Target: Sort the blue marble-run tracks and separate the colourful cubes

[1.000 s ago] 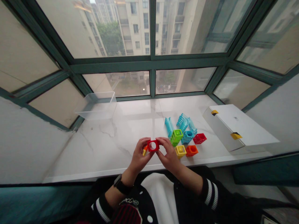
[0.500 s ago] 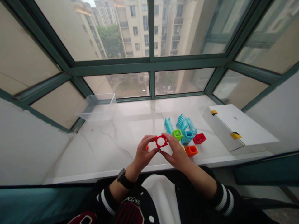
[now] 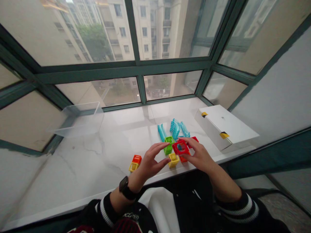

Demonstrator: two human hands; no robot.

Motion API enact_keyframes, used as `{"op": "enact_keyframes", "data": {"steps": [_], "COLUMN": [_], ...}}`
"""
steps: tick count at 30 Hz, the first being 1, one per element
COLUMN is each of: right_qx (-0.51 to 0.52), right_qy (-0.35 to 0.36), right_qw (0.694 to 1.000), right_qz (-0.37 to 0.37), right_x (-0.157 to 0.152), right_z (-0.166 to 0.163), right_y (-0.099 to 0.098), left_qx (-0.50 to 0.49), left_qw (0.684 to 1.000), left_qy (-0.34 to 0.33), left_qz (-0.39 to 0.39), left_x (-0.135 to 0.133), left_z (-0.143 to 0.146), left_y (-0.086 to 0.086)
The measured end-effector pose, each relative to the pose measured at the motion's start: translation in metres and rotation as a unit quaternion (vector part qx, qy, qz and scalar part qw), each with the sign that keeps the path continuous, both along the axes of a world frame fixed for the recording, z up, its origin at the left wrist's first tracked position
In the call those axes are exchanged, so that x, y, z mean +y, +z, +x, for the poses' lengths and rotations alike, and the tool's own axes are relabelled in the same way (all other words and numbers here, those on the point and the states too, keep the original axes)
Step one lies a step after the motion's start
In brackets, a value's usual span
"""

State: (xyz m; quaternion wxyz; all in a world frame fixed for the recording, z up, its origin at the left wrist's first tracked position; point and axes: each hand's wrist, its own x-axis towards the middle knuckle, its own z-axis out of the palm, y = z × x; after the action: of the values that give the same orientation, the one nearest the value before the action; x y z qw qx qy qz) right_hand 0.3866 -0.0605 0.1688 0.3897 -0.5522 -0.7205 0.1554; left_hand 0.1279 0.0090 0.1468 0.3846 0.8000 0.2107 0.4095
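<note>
Right hand [image 3: 198,155] partly covers red block [image 3: 181,147]; orange piece [image 3: 184,159] under it mostly hidden. Blue shape [image 3: 179,147] through block's opening too small to tell. Jacket [image 3: 155,215] cut off at bottom edge.

White marble sill [image 3: 80,174], inspected from six o'clock: clear plastic tub [image 3: 80,119] at ten; white box [image 3: 224,126] at two; cyan pieces [image 3: 175,129] at one; green block [image 3: 168,145] and yellow block [image 3: 173,160] at twelve; touching red and yellow blocks [image 3: 134,163] at eleven.

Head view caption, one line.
Right hand holds a red hollow block over a marble sill, left hand beside a green block.
</note>
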Motion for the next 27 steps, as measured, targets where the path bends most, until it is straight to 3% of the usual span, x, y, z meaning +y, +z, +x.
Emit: {"op": "enact_keyframes", "data": {"steps": [7, 14, 20, 27], "right_qx": [-0.013, -0.036, -0.037, -0.025], "right_qy": [-0.095, -0.135, -0.146, -0.156], "right_qw": [0.995, 0.990, 0.987, 0.984], "right_qz": [-0.012, -0.027, -0.059, -0.085], "right_x": [-0.004, 0.003, 0.021, 0.038], "right_z": [0.067, 0.115, 0.141, 0.152], "right_y": [-0.019, -0.055, -0.092, -0.123], "left_qx": [-0.010, 0.028, 0.050, 0.060], "left_qw": [0.998, 0.996, 0.993, 0.991], "left_qy": [0.055, 0.069, 0.070, 0.081], "left_qz": [-0.009, -0.056, -0.080, -0.087], "left_x": [0.008, 0.013, 0.013, 0.016], "left_z": [-0.010, -0.019, -0.020, -0.021], "left_y": [-0.007, -0.033, -0.047, -0.049]}}
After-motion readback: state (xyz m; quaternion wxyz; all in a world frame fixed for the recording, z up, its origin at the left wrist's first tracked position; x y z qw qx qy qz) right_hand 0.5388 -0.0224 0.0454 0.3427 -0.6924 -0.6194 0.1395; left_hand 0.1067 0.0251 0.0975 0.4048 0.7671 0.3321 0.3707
